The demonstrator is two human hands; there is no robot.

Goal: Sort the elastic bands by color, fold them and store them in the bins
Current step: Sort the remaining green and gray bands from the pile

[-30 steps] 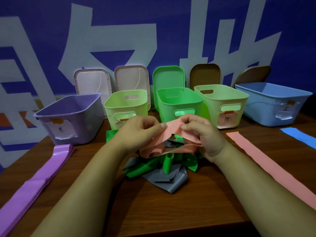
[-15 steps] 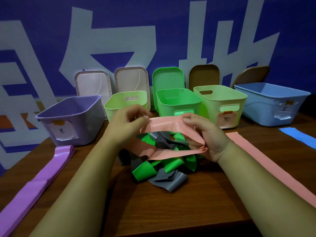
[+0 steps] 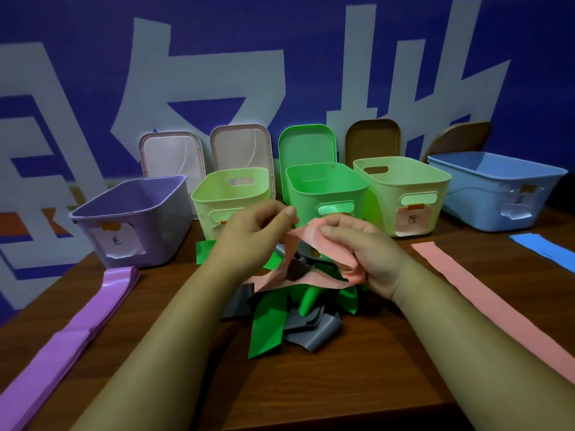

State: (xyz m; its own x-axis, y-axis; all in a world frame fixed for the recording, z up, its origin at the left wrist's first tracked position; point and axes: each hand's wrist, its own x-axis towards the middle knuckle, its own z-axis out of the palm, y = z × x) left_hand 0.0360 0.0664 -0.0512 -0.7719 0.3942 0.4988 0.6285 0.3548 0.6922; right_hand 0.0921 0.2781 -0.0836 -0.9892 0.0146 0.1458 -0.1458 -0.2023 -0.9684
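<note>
Since half a second ago I am seeing the pink band bunching up: the two hands are drawing closer together and the stretched span between them is collapsing into folds above the pile. Going left to right, the purple bands are lying flat in a stack in front of the purple bin, then two green bins and a pale green one are standing open in a row. My left hand is curling over one end of the pink band, thumb pressing toward the fingers, though the exact pinch point is hidden behind the knuckles. My right hand is pinching the other end between thumb and forefinger, with more of it gathering in the palm. Below them the green and grey bands are lying tangled on the table. Further right another pink strip is lying flat, then a blue strip by the blue bin. The band is looking light, floppy and stretchy, so I am judging it best held by its ends and pulled free gently, since it is likely dragging the tangle along.
</note>
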